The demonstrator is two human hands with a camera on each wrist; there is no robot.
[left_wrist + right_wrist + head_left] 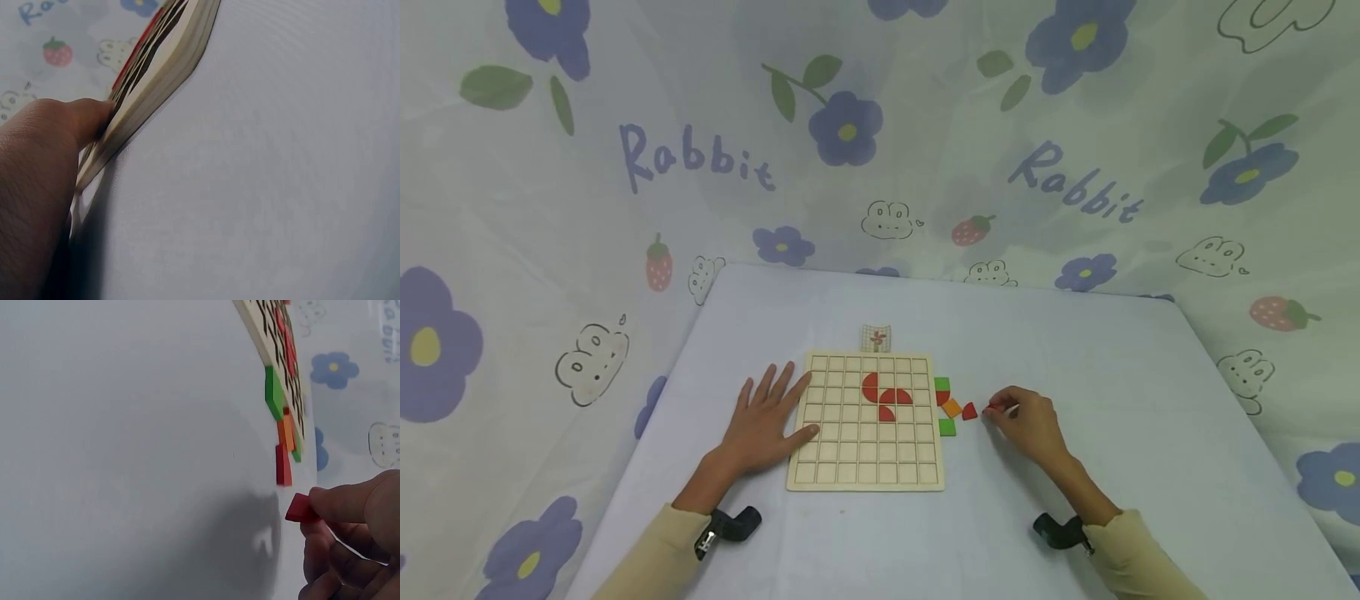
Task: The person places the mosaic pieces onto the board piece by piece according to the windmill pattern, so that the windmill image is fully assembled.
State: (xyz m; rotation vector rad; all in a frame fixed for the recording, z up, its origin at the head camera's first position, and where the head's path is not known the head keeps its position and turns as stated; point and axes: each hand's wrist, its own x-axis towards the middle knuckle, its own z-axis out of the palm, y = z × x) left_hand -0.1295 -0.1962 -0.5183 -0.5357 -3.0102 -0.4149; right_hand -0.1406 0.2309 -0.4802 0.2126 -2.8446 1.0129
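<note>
A square wooden grid board (835, 450) lies flat on the table, with several red quarter-round tiles (887, 412) set in its cells. My left hand (763, 429) rests along the board's left edge, fingers spread; in the left wrist view its thumb (94, 119) lies on the rim. To the right of the board, my right hand (1026, 421) pinches a red tile (301, 508) between thumb and fingers, a little above the table. Beside it lies another red tile (969, 411), then an orange tile (952, 407) nearer the board.
Green tiles (947, 427) lie against the board's right edge, the upper one next to a red piece (942, 397). A small pattern card (876, 338) with a red figure stands at the board's far edge. Behind the white table (1075, 350) hangs a printed cloth (925, 167).
</note>
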